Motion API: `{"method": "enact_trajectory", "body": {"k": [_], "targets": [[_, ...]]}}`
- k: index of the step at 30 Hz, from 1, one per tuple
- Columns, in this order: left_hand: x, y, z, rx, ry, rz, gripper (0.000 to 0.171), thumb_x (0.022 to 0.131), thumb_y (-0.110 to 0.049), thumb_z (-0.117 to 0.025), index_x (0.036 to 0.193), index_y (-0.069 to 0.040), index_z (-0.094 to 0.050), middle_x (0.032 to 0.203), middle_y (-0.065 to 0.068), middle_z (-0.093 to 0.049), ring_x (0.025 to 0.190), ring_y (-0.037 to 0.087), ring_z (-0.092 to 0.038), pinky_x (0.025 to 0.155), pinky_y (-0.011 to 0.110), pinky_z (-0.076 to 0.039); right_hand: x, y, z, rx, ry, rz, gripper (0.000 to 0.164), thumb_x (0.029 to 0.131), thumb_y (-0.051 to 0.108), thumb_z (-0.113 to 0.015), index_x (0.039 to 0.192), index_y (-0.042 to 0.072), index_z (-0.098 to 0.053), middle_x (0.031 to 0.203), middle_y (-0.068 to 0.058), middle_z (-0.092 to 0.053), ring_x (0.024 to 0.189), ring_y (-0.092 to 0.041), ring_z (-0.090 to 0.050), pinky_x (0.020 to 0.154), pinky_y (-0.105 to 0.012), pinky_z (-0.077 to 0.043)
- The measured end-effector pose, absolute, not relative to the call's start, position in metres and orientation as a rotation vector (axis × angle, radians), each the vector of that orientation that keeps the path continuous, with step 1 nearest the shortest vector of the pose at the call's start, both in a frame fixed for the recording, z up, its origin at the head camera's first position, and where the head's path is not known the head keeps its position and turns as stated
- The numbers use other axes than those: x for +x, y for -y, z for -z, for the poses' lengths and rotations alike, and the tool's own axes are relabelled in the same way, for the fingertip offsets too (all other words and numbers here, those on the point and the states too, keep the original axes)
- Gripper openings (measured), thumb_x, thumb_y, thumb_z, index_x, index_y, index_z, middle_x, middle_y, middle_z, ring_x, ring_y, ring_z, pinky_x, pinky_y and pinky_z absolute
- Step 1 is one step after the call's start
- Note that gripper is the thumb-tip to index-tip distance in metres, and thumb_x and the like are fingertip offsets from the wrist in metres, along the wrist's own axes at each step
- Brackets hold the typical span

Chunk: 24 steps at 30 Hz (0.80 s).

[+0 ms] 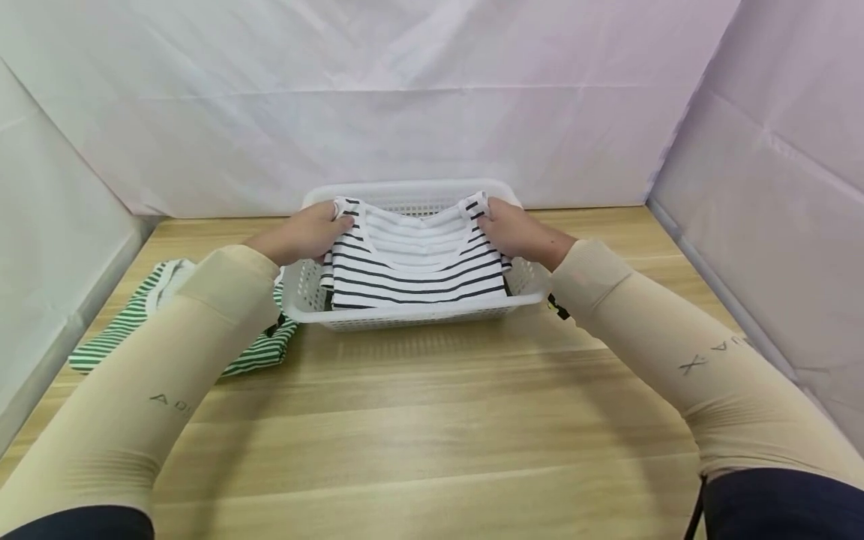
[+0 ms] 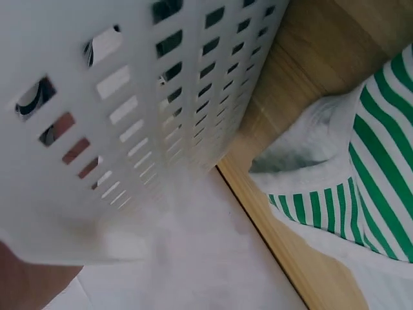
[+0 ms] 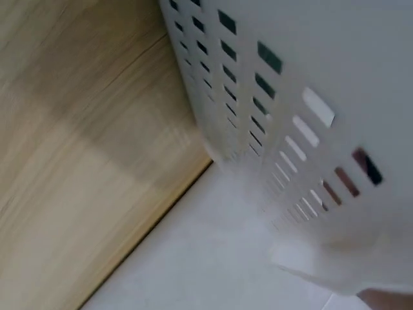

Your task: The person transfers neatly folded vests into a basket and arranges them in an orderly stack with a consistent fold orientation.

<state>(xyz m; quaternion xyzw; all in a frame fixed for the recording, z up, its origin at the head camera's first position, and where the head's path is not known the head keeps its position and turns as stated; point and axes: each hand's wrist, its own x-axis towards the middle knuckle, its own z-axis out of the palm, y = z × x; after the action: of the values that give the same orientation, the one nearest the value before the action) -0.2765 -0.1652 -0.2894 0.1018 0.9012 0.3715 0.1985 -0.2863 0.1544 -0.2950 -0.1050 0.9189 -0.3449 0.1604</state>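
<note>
A folded white shirt with black stripes (image 1: 418,283) lies in the white plastic basket (image 1: 432,313), its scooped neckline toward the far side. At the neckline's left shoulder, my left hand (image 1: 312,231) pinches the cloth between thumb and fingers. My right hand (image 1: 518,232) grips the opposite shoulder the same way. Both hands reach over the basket's short sides. In the left wrist view, the perforated basket wall (image 2: 187,84) hides most of that hand. The right wrist view likewise shows mainly the basket wall (image 3: 322,58), with bits of skin behind its slots.
A green-and-white striped garment (image 1: 128,326) lies on the wooden table (image 1: 418,435), left of the basket and partly under my left forearm. White sheeting (image 1: 418,135) rises behind the table's back edge, with more sheeting along both sides.
</note>
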Motion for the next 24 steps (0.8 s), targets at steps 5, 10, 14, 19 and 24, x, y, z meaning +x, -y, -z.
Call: {"method": "enact_trajectory", "body": {"k": [5, 10, 14, 19, 24], "targets": [[-0.289, 0.157, 0.291, 0.263, -2.678, -0.792, 0.040, 0.100, -0.033, -0.028, 0.126, -0.006, -0.039, 0.096, 0.012, -0.052, 0.074, 0.021, -0.056, 0.062, 0.034, -0.052, -0.294, -0.150, 0.294, -0.284, -2.729, 0.781, 0.032, 0.101, 0.026, -0.028, 0.127, 0.009, -0.036, 0.090, -0.010, -0.048, 0.070, -0.019, -0.050, 0.058, -0.030, -0.046], [-0.297, 0.154, 0.291, 0.277, -2.718, -0.643, 0.035, 0.100, -0.033, -0.028, 0.115, -0.006, -0.044, 0.090, 0.012, -0.050, 0.068, 0.020, -0.053, 0.062, 0.034, -0.050, -0.300, -0.149, 0.296, -0.278, -2.771, 0.699, 0.035, 0.101, 0.025, -0.028, 0.129, 0.005, -0.034, 0.096, -0.011, -0.048, 0.082, -0.022, -0.049, 0.068, -0.033, -0.044], [-0.301, 0.154, 0.291, 0.287, -2.743, -0.562, 0.034, 0.100, -0.032, -0.028, 0.107, -0.004, -0.045, 0.085, 0.012, -0.049, 0.064, 0.019, -0.053, 0.061, 0.034, -0.048, -0.303, -0.148, 0.297, -0.299, -2.823, 0.641, 0.034, 0.100, 0.025, -0.030, 0.124, 0.003, -0.036, 0.096, -0.012, -0.048, 0.084, -0.023, -0.047, 0.071, -0.035, -0.042], [-0.306, 0.153, 0.292, 0.272, -2.794, -0.465, 0.034, 0.099, -0.031, -0.032, 0.109, -0.001, -0.044, 0.087, 0.013, -0.052, 0.061, 0.019, -0.056, 0.058, 0.031, -0.047, -0.306, -0.146, 0.299, -0.294, -2.865, 0.570, 0.034, 0.099, 0.025, -0.033, 0.125, 0.003, -0.036, 0.100, -0.011, -0.050, 0.087, -0.022, -0.049, 0.072, -0.035, -0.044], [-0.307, 0.148, 0.293, 0.222, -2.809, -0.397, 0.036, 0.099, -0.032, -0.034, 0.111, 0.000, -0.046, 0.089, 0.014, -0.055, 0.065, 0.020, -0.058, 0.057, 0.031, -0.047, -0.307, -0.143, 0.300, -0.277, -2.885, 0.480, 0.038, 0.099, 0.025, -0.037, 0.130, 0.003, -0.034, 0.106, -0.012, -0.053, 0.089, -0.021, -0.054, 0.070, -0.034, -0.048]]}}
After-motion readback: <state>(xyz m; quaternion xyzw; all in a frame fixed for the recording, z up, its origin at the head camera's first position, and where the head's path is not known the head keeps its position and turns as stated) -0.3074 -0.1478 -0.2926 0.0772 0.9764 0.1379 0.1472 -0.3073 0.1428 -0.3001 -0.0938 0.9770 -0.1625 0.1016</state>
